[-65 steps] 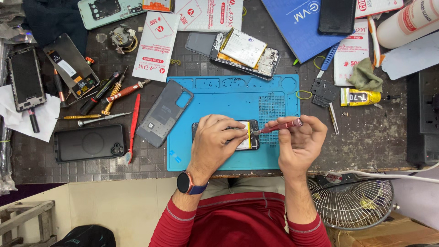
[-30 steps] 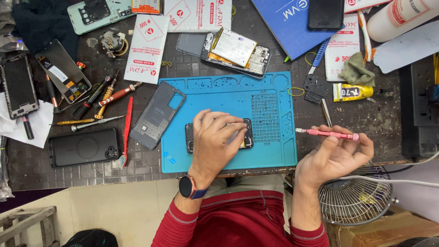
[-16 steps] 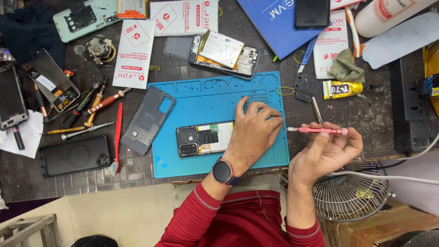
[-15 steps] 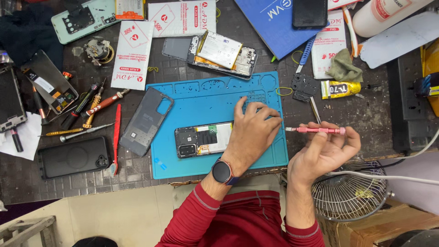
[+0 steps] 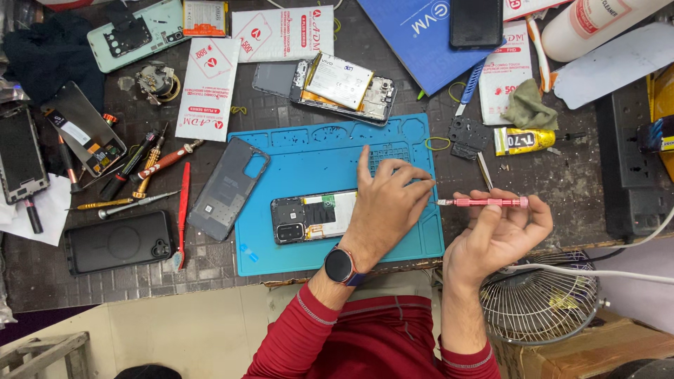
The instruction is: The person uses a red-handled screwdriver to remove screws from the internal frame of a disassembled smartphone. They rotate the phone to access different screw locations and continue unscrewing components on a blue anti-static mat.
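the opened phone (image 5: 316,216) is pinned on the mat (image 5: 309,158) by the left hand (image 5: 386,203), fingers spread; the screwdriver (image 5: 484,202) is gripped in the right hand (image 5: 495,235); the back cover (image 5: 228,188) is already off, reassembly not yet done.

The left hand (image 5: 385,203) covers the right end of the opened phone (image 5: 314,217) on the blue repair mat (image 5: 295,158). Above the mat, the white bottle (image 5: 597,24) and blue folder (image 5: 428,35) are cropped by the top edge. The screwdriver (image 5: 484,202) tip is too small to tell.
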